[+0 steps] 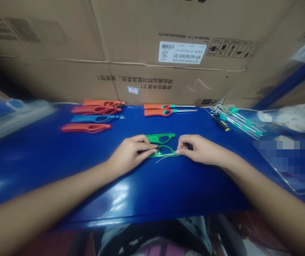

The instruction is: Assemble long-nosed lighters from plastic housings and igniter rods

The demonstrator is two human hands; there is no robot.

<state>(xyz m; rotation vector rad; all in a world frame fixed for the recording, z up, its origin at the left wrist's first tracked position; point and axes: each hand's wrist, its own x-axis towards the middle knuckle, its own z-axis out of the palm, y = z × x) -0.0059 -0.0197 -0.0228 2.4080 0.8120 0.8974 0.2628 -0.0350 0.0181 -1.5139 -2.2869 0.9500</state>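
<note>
- Left hand (129, 153): thumb + forefinger closed, pinching a small dark part (157, 148) at the nearer green handle shell (165, 146).
- Right hand (196, 147): thumb + forefinger closed on pale wires (165, 155), at the shell's right end; can't tell if the shell edge is gripped too.
- Nearer shell lies between both sets of fingertips, trigger loop in the gap; wires run across it, one loose end sticking out toward the wearer.
- Second green shell (154, 138) just past the left fingertips, near the first.
- Beyond the fingers, straight ahead: two orange handles (157, 112) with metal tubes pointing right.
- Ahead-left of left fingers: red handles (87, 128) plus one blue handle (93, 118), stacked in rough rows.
- Ahead-right of right fingers: black-yellow screwdriver (223, 124), beside a heap of metal tubes with green fittings (244, 122).
- Well right of right fingers: clear plastic bag (298, 117), blurry.
- Under everything: blue tabletop (115, 199).
- Farthest out, past all handles: cardboard wall (131, 39) with white label (183, 52), print upside down.
</note>
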